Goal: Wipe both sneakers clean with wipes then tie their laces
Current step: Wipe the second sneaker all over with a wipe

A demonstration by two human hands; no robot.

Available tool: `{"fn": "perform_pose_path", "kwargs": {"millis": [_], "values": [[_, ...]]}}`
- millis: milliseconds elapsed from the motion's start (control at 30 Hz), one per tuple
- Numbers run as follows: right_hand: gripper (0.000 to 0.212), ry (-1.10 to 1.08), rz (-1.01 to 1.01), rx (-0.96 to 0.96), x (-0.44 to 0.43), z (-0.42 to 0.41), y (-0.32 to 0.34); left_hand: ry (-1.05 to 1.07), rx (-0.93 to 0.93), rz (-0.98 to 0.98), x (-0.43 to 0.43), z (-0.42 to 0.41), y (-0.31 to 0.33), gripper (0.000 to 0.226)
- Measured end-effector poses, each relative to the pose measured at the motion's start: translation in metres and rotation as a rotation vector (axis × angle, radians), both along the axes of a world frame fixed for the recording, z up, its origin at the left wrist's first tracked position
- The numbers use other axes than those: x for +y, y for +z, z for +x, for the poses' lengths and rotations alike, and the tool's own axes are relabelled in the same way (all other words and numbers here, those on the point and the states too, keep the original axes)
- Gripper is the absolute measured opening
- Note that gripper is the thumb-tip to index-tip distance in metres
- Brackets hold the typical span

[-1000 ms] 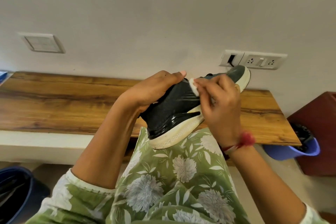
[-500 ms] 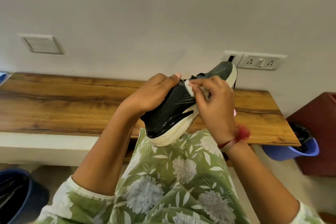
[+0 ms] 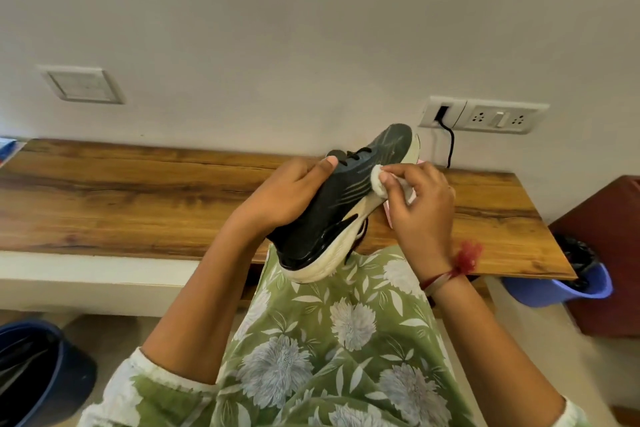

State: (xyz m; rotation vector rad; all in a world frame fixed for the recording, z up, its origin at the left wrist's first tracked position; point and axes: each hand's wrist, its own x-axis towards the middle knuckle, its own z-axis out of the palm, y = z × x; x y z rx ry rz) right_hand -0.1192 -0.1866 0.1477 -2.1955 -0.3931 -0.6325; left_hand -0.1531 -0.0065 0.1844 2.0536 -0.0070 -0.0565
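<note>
sneaker hangs tilted in front of us – heel low over our green floral lap, toe raised toward the far wall. our left hand curls round its collar from the left, thumb beside the laces. our right hand pinches a white wipe, pressed against the sneaker's right side just above the pale sole. a wooden shelf runs behind.

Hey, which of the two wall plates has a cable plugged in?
The socket plate on the right; a black cable hangs from its left end. The left plate has none.
</note>
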Motion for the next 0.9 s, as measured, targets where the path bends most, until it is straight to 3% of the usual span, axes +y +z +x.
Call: {"fn": "perform_pose_path", "kwargs": {"millis": [100,200,367,467,700,900], "values": [[0.012,0.112,0.107,-0.061,0.001,-0.014,0.0,-0.013,0.153,-0.249,0.008,-0.006,0.003,0.051],[0.022,0.214,-0.007,-0.172,0.009,-0.024,-0.002,-0.115,0.204,-0.267,0.01,-0.009,0.013,0.029],[0.018,0.348,-0.031,-0.309,0.01,-0.03,0.003,-0.119,0.292,-0.416,0.018,-0.012,0.012,0.026],[0.015,0.437,-0.145,-0.355,0.013,-0.04,0.003,-0.153,0.313,-0.49,0.024,-0.014,0.007,0.02],[0.009,0.335,-0.191,-0.452,0.018,-0.041,0.014,-0.215,0.275,-0.606,0.021,-0.016,0.007,0.019],[0.011,0.162,-0.136,-0.339,0.013,-0.023,0.023,-0.212,0.269,-0.6,0.019,-0.019,0.005,0.02]]}}
